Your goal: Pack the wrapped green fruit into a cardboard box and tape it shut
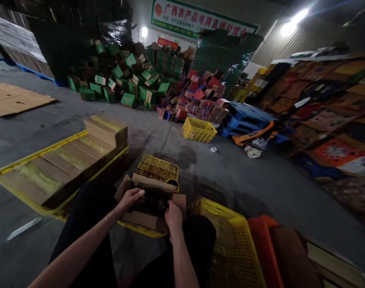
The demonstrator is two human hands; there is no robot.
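An open brown cardboard box [146,219] rests on an overturned yellow crate [157,168] between my knees, its flaps standing up around a dark inside. My left hand [130,198] curls over the box's left flap and grips it. My right hand [173,217] is closed on the box's near right edge. What lies inside the box is too dark to make out.
A yellow pallet [8,178] with sealed cardboard boxes lies at my left. A yellow crate [230,244] and an orange crate [262,240] stand at my right. Farther off are another yellow crate [199,129], piles of green and red boxes, blue pallets and stacked cartons along the right.
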